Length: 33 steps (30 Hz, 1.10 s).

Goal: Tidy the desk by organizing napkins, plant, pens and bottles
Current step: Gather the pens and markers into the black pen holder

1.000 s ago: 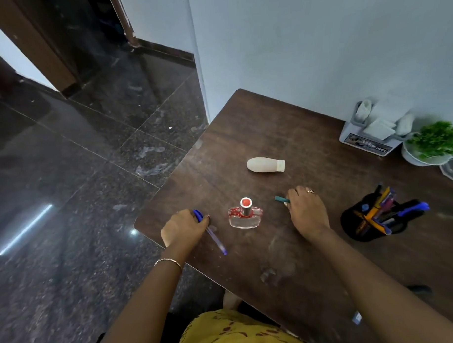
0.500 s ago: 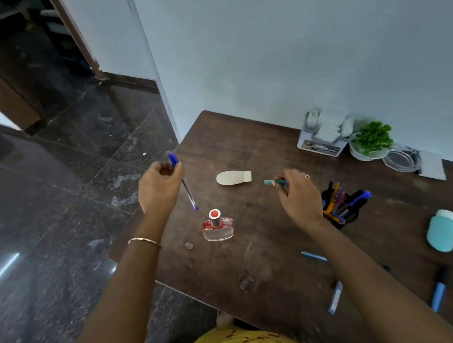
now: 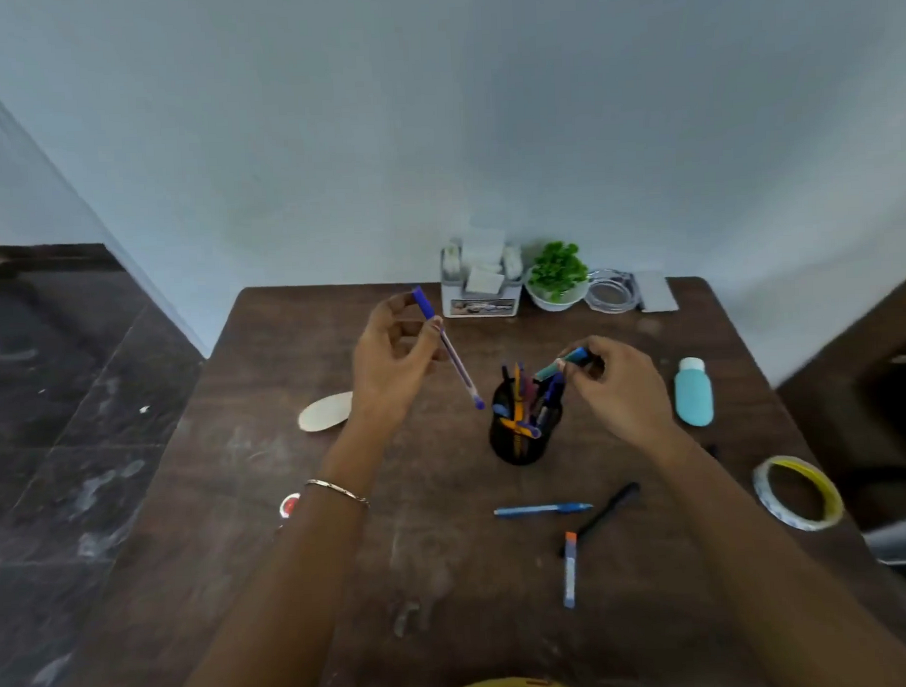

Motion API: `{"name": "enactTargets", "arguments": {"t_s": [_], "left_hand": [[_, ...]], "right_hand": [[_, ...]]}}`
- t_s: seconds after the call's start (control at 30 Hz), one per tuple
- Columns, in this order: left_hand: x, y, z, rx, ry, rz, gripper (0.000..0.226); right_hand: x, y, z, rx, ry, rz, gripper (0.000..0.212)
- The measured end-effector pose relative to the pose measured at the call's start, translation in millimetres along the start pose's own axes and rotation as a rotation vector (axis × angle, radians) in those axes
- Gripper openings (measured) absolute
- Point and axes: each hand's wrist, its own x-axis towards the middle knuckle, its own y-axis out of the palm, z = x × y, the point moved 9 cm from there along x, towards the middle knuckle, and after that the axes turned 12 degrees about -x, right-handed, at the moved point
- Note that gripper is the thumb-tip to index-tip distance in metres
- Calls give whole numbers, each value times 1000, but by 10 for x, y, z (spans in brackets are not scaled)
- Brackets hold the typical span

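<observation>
Three strays lay lower centre on the scuffed wooden desk (image 3: pixel 294 554): a blue pen (image 3: pixel 543 509), a black pen (image 3: pixel 608 510) and an orange-capped pen (image 3: pixel 570 570). Mid-frame stood the crowded black mesh pen cup (image 3: pixel 518 438). The right hand (image 3: pixel 616 384) pinched a teal pen (image 3: pixel 559 365) just above its rim. The left hand (image 3: pixel 390 366) had its fingers curled round a slim blue-capped pen (image 3: pixel 448 351). I'd have fed them in singly, tip-down, into a gap, since light mesh probably tips easily. The napkin holder (image 3: pixel 482 285) and leafy plant (image 3: pixel 556 273) sat upper centre.
</observation>
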Motion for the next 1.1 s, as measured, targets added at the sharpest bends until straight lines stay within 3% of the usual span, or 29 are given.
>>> {"name": "enactTargets", "arguments": {"t_s": [0.13, 0.3, 0.47, 0.73, 0.93, 1.1], "left_hand": [[-14, 356, 278, 158, 25, 93, 52], [-36, 605, 483, 428, 73, 208, 52], [-81, 754, 617, 581, 92, 346, 49], [-131, 813, 854, 883, 121, 467, 41], [-167, 809, 850, 976, 166, 469, 47], [-274, 874, 627, 889, 264, 418, 47]], "right_hand": [[-60, 179, -219, -85, -6, 117, 16], [-145, 352, -221, -159, -30, 179, 20], [-170, 354, -133, -167, -52, 113, 13], [-208, 442, 17, -387, -178, 18, 19], [-271, 519, -14, -401, -185, -10, 9], [-346, 505, -133, -360, -131, 18, 18]]}}
